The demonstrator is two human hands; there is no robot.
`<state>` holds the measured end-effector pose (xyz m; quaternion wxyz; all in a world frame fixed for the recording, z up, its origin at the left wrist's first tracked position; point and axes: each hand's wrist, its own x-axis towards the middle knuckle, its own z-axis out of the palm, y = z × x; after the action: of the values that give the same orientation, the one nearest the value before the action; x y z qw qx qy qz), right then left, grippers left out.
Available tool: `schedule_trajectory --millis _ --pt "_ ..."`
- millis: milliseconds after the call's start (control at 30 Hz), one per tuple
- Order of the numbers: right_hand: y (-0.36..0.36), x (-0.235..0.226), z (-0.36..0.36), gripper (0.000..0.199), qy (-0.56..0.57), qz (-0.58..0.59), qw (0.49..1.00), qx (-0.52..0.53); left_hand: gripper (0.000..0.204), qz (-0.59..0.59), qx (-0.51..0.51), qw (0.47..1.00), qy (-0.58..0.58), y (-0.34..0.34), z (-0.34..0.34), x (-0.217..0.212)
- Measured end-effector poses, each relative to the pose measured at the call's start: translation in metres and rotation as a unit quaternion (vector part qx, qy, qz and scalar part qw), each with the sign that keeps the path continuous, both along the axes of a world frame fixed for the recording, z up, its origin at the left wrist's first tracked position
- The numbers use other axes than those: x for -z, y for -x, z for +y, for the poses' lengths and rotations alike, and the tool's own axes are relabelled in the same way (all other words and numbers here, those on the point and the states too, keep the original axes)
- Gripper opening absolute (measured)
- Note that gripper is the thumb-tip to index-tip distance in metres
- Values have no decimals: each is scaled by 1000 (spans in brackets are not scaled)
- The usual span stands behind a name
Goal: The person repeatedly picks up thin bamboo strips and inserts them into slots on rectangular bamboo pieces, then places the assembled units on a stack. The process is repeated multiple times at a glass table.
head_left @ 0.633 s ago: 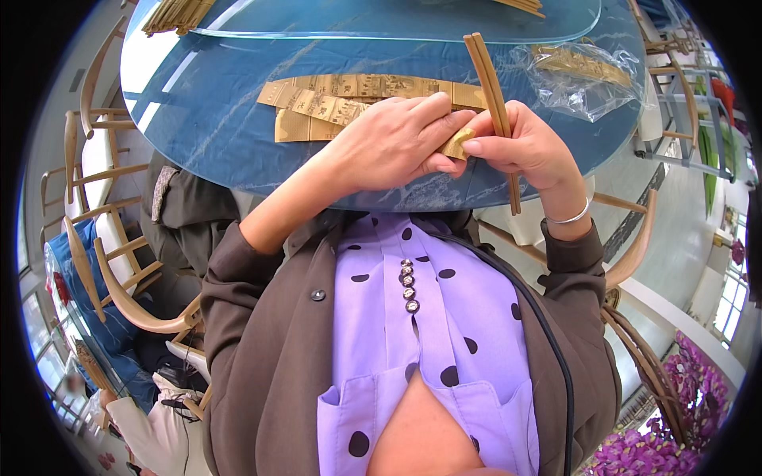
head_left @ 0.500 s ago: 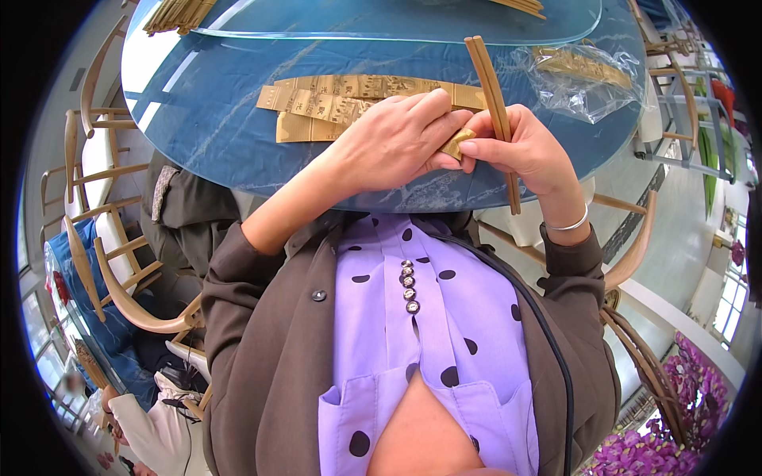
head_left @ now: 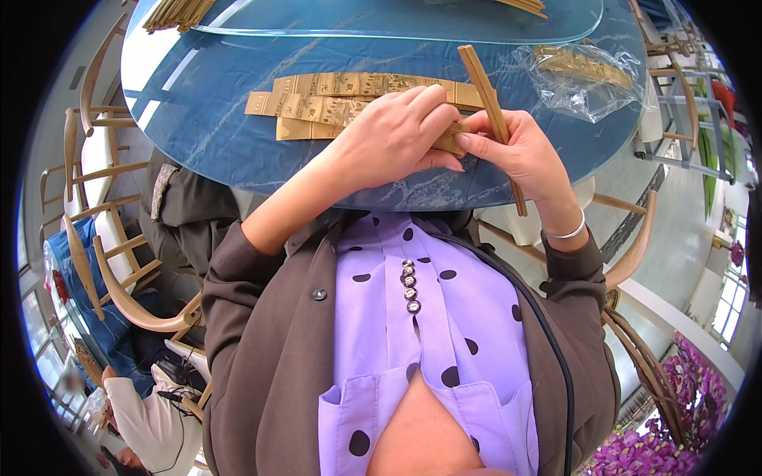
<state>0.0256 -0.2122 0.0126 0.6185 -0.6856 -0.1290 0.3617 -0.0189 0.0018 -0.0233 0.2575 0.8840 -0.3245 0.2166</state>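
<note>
My right hand [head_left: 524, 151] is closed, with a pair of light wooden chopsticks [head_left: 479, 73] held slanting across its palm. Its thumb and forefinger also pinch one end of a gold paper strip [head_left: 451, 141]. My left hand [head_left: 401, 131] curls over the same strip from the other side, fingers bent and thumb underneath; most of the strip is hidden by the hands. Just beyond my left hand, several flat gold printed paper sleeves [head_left: 313, 107] lie overlapping on the blue table [head_left: 230, 147].
A clear plastic bag [head_left: 583, 99] with gold paper inside lies at the right. Bundled chopsticks [head_left: 178, 12] rest at the far left, near a raised glass turntable [head_left: 397, 20]. Wooden chairs [head_left: 143, 309] stand around; another person [head_left: 151, 412] is at lower left.
The far ends of the chopsticks have shifted a little left and down. The gold strip has turned between my fingers, and the top sleeves on the table have slid slightly.
</note>
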Motion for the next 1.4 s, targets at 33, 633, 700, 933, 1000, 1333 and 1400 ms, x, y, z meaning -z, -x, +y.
schedule_trajectory --millis 33,633,700,933,1000,1333,1400 --pt "-1 -1 -2 16 4 -5 1000 -1 42 -26 -4 1000 8 -1 1 0" --pt "-3 1 -5 15 32 -12 999 -16 40 31 11 999 -29 -2 4 3" --pt "-5 6 -7 17 33 -26 999 -20 37 4 16 999 -40 -3 1 4" --pt "-4 4 -5 19 79 -74 994 -21 35 69 25 997 -27 -2 -5 7" --pt "-5 2 -4 18 38 -44 998 -18 38 82 30 996 -18 -1 -4 6" --pt "-6 -2 -11 20 20 -14 1000 -8 46 -18 -10 999 -32 0 4 -7" --pt "-9 0 -13 21 48 -25 998 -37 49 80 6 993 -85 0 3 2"
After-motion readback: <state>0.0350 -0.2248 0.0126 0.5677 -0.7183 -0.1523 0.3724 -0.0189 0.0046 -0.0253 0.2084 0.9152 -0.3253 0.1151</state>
